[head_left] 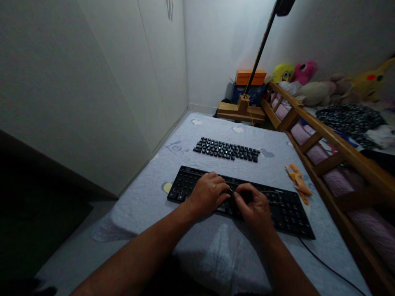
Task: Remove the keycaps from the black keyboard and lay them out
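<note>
A black keyboard [290, 213] lies across the covered table, many of its keycaps off on the left and middle. My left hand [210, 191] rests over its middle, fingers curled together near a small spot I cannot make out. Close beside it, my right hand [253, 203] is closed in a pinch on a thin wire tool, whose loops reach right over the keyboard. Behind the keyboard, loose black keycaps [226, 150] sit in neat rows on the cloth.
An orange cloth [298, 181] lies at the right side of the table [148, 213]. A cable [330, 265] runs from the keyboard to the lower right. Along the right stands a wooden bed rail [333, 148]; a lamp stand [242, 109] is at the far end.
</note>
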Available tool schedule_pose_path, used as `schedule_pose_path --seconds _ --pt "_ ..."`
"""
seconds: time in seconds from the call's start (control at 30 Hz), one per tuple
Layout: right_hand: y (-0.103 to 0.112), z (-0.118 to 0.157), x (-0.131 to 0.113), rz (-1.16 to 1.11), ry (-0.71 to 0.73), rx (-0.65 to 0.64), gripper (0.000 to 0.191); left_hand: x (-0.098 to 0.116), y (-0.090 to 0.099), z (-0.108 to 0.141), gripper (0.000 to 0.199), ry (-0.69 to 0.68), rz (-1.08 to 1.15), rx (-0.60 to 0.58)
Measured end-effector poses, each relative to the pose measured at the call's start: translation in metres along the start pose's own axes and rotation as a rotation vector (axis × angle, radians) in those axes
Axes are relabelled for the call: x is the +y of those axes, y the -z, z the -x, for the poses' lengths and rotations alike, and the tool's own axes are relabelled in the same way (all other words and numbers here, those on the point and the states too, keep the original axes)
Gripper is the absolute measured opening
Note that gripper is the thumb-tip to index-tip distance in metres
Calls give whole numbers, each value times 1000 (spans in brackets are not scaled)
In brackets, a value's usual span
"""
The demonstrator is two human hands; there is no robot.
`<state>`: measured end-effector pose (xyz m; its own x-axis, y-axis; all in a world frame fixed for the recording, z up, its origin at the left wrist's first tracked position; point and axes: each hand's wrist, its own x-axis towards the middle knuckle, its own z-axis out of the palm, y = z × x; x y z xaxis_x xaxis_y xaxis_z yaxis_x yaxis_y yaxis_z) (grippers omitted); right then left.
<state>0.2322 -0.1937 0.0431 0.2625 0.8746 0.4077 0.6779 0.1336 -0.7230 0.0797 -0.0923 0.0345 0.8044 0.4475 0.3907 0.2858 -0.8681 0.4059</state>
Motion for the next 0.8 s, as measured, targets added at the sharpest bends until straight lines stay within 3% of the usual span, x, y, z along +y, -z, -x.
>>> schedule_pose_path --seconds 0.2,0.47,0.63,0.8 --pt "-4 3 -3 51 -68 92 11 10 3 -1 16 -35 -121 -18" --pt "3 4 -2 34 -108 180 12 8 0 2 18 -10 -31 144" --pt "11 2 0 -38 -84 75 28 3 -1 2 16 17 128 262" --pt "15 -3 -1 -17 65 -50 22 3 2 2 15 42 233 294"
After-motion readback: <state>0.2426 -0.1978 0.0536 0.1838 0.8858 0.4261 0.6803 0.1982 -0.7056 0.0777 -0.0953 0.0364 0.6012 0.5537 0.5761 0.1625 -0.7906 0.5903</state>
